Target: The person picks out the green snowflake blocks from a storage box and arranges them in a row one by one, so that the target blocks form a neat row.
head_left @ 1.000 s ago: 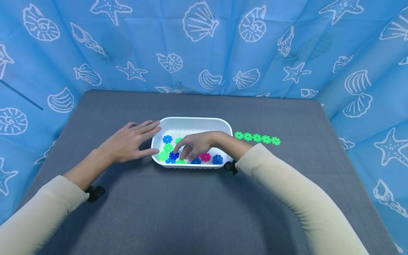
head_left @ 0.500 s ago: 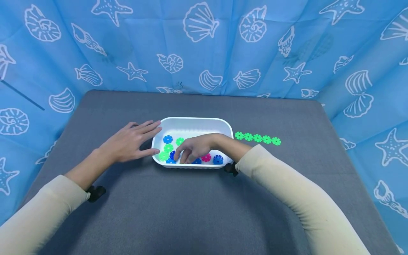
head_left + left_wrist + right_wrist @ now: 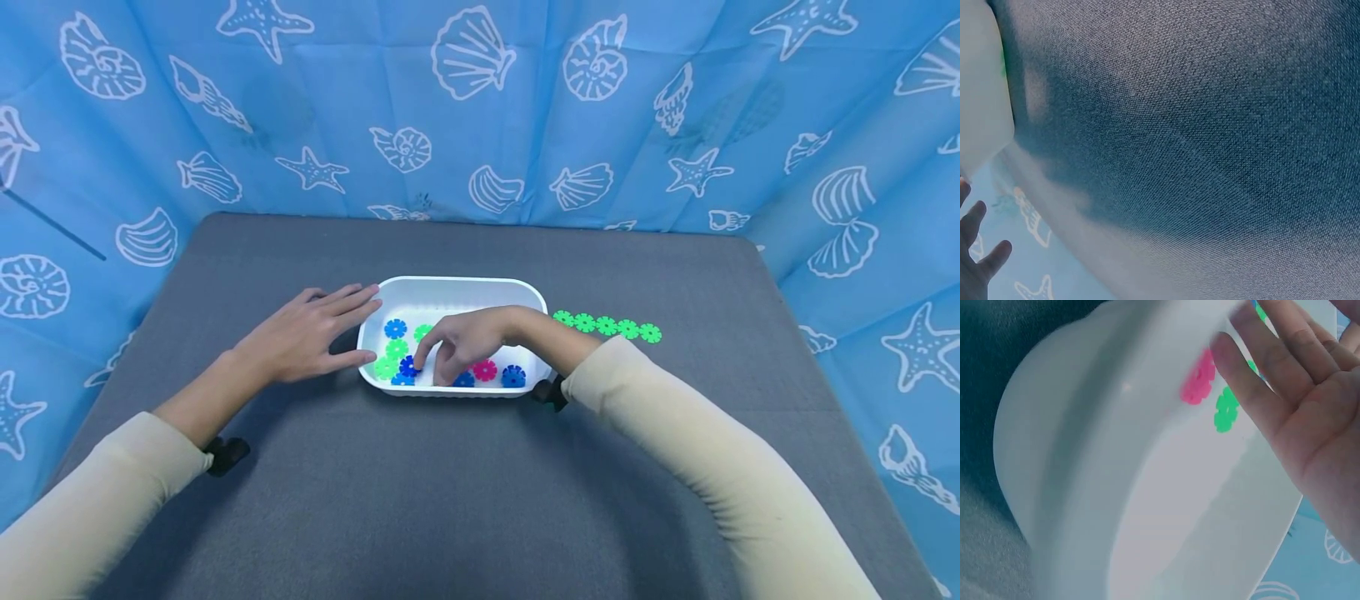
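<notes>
A white oval-cornered tray holds several small notched plastic discs in blue, green and pink. My left hand spreads its fingers at the tray's left end, fingertips at the rim and thumb beside the front corner. Over the tray, my right hand reaches down with index finger and thumb apart. Its index fingertip meets a dark blue disc. In the right wrist view, the other fingers extend loosely near a pink disc and a green disc; the palm bears nothing. The index fingertip is hidden there.
A row of several green discs lies on the grey table right of the tray, partly behind my right forearm. A blue seashell-patterned curtain hangs beyond the table's back edge.
My right hand shifts slightly right and its index finger and thumb spread apart. A green disc under the fingertips drops out of sight. My left hand stays put.
</notes>
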A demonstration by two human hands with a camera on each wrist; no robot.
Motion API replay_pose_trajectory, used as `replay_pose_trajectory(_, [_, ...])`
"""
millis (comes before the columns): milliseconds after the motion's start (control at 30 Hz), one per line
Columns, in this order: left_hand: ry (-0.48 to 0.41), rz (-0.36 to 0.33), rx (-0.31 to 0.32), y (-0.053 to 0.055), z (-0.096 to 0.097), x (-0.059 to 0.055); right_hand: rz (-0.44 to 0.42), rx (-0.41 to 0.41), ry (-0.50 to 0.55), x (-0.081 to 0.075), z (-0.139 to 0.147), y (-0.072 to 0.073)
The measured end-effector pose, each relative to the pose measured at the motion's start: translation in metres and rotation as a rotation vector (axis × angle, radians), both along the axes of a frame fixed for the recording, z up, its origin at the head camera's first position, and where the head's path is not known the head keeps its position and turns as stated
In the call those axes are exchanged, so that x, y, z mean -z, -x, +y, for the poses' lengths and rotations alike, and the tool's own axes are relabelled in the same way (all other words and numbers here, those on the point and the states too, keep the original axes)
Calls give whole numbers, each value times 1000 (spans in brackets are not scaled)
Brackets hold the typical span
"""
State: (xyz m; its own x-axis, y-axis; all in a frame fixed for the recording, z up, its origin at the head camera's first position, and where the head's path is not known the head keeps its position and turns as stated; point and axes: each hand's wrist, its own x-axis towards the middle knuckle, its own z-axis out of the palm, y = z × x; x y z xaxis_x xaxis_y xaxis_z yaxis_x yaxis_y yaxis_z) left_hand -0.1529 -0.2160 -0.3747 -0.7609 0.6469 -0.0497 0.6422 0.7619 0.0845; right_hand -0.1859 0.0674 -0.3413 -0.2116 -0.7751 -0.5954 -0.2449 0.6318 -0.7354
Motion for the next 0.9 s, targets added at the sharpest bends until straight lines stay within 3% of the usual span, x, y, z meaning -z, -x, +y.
replay_pose_trajectory(367, [6,-3,-10,0,0,1,-24,22,-6,-6,8,1])
replay_pose_trajectory(900, [1,-19,-15,-1,0,0,152,80,30,-13,31,4])
